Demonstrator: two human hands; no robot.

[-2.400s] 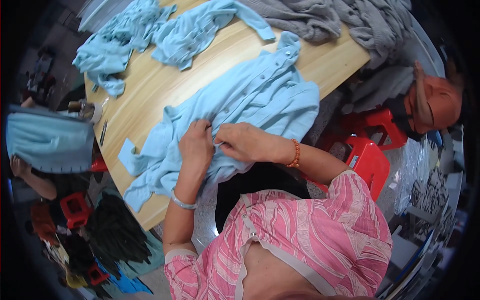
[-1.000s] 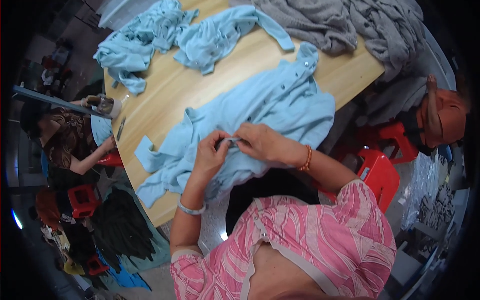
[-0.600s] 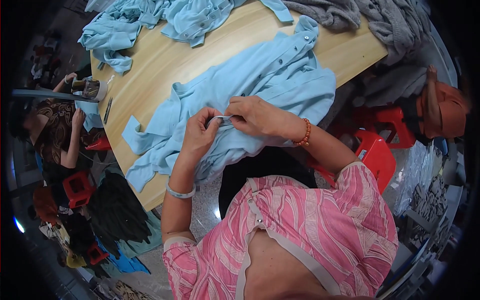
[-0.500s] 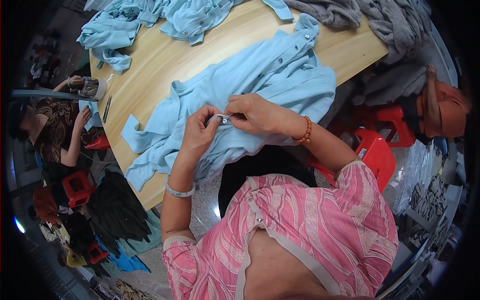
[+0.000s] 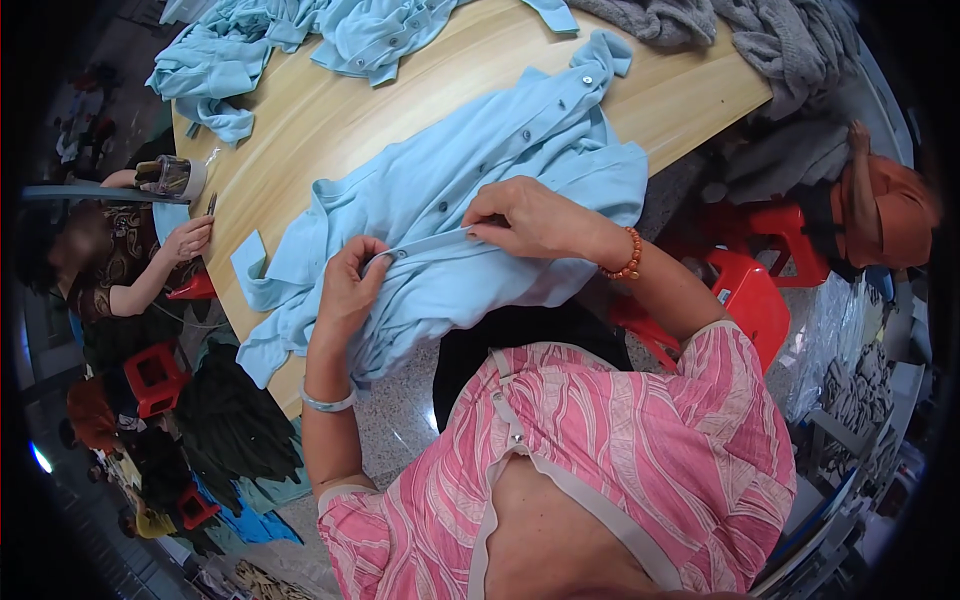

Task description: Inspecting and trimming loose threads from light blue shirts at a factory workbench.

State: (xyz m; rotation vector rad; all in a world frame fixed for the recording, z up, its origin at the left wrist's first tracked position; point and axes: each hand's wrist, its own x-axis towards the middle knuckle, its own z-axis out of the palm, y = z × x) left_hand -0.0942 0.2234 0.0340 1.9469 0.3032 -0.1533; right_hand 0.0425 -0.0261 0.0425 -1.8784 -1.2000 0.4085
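A light blue buttoned cardigan [image 5: 560, 170] lies across the near part of the wooden table, part of it hanging over the edge toward me. Its front band [image 5: 432, 243] is stretched straight between my two hands. The left end is pinched by my left hand [image 5: 350, 285], thumb and fingers closed beside a button [image 5: 400, 254]. My right hand [image 5: 530, 218] pinches the band's other end between thumb and forefinger. Along the cardigan's other front band, several dark buttons run up toward the collar.
More light blue garments [image 5: 385, 35] and grey knitwear [image 5: 785, 50] lie at the table's [image 5: 690, 105] far side. At left, another person's hand [image 5: 188, 238] holds small snips [image 5: 211, 204] near a clear container [image 5: 170, 177]. Red stools [image 5: 745, 300] stand at right; dark clothes [image 5: 235, 425] are piled lower left.
My hands have moved apart from close together at one button, pulling the band taut; the left went left and down. The other person's hand has reached the snips on the table.
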